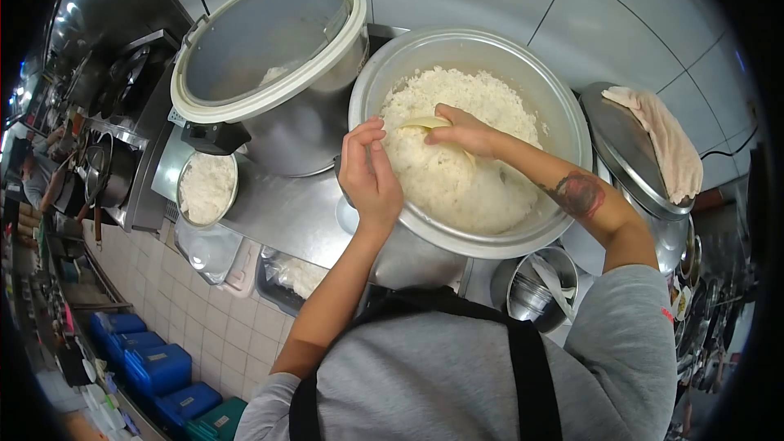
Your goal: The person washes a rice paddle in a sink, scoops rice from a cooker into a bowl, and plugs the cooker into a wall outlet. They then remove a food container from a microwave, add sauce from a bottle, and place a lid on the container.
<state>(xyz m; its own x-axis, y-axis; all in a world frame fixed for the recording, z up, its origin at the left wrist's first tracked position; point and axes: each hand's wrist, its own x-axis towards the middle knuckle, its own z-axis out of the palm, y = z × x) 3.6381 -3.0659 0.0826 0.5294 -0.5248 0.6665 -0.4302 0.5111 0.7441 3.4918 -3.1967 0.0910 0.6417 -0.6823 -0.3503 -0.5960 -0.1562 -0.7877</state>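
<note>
Cooked white rice [457, 98] fills much of a wide, round metal pot [482, 247] in front of me. My right hand [464, 132] reaches over the rice, its fingers and thumb closed on a pale yellow curved utensil [426, 122] with a thin edge. Part of that utensil is hidden by the hand and the rice, and its exact kind does not show. At the pot's left rim is my left hand [370, 175], cupped, with the fingers extended upward and the thumb apart. Whitish steam blurs the lower part of the rice.
Left of the pot stands a large cooker [302, 135] with a tilted, pale-rimmed lid [261, 41]. A bowl of rice [207, 188] sits below it. A cloth [653, 135] drapes over a metal lid [625, 126] at right. A small metal pot [535, 286] holds utensils near my body.
</note>
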